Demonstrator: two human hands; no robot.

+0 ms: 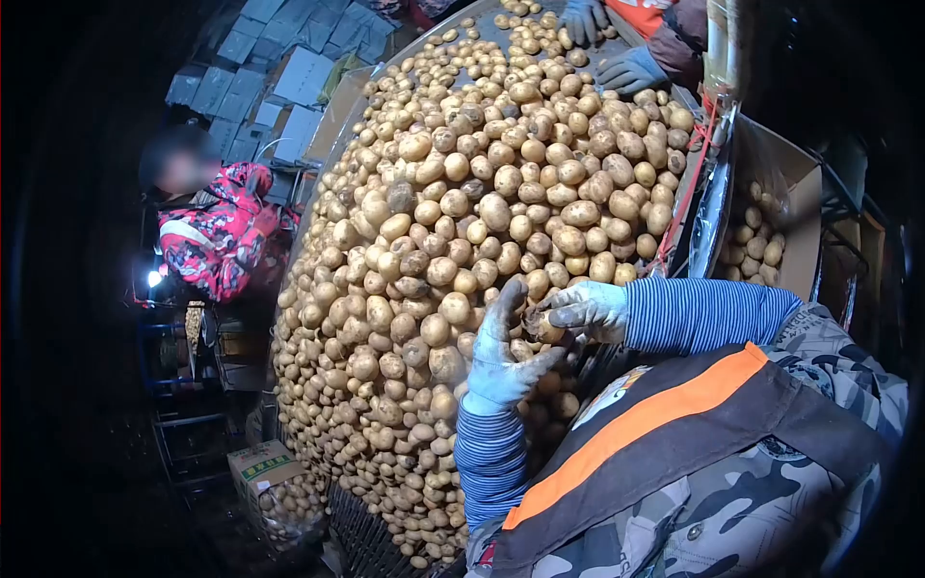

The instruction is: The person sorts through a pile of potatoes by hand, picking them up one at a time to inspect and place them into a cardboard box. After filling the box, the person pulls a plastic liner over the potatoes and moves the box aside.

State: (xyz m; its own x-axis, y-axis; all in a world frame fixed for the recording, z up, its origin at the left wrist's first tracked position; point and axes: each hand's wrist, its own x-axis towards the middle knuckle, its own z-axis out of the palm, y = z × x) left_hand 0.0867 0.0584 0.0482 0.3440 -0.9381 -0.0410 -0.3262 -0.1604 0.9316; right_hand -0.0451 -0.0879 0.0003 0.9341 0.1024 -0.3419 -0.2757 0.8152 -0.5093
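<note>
A large heap of potatoes (434, 222) spreads in front of me, many of them dusty with soil. My right hand (593, 308), in a pale, dirt-stained glove, is closed around a potato (549, 330) with a dark, dirty patch on it. Just to its left, my left hand (503, 354) is gloved too, its thumb and fingers spread with nothing between them. It hovers over the near side of the heap, facing the held potato. Striped blue sleeves cover both forearms.
Across the top, a co-worker's gloved hand (631, 71) rests by the potatoes. Another person in a pink patterned jacket (217, 231) is at the left. Cardboard boxes of potatoes stand at right (795, 193) and lower left (262, 467). White cartons (301, 75) are stacked behind.
</note>
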